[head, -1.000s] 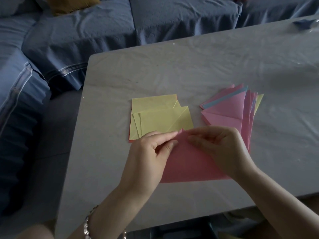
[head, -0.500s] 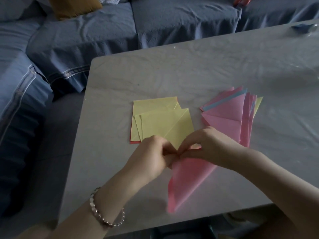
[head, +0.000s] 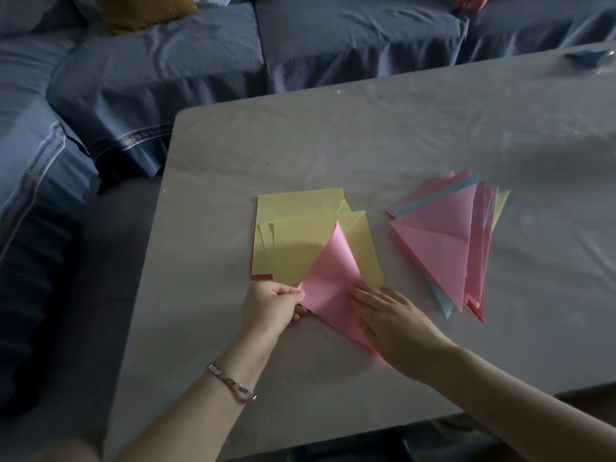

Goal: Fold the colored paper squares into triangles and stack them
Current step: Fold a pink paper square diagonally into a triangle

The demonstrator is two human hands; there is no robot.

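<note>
A blue fabric-covered sofa with rumpled, creased cushions wrapped around the far and left sides of a pale grey table, whose top lay under a wrinkled, glossy clear film. On the table's right part lay a loose pile of folded paper triangles, mostly pink with pale blue and yellow edges and a red tip peeking out, fanned so that the long points aimed toward the person. Apart to its left sat a stack of yellow paper squares, flat, matte and slightly skewed, with a red sheet showing along the near edge. Overlapping that stack's near right corner was the pink paper sheet, thin and smooth and partly folded. Its upper flap curled up to a rounded point over the yellow squares, while its lower part lay flat in a narrow wedge running under the right forearm. The left hand was at the sheet's left corner, fingers curled, pinching that corner between thumb and fingertips. The right hand lay palm down on the sheet's right side, fingers straight, pressing the paper to the table. A silvery link bracelet circled the left wrist.
</note>
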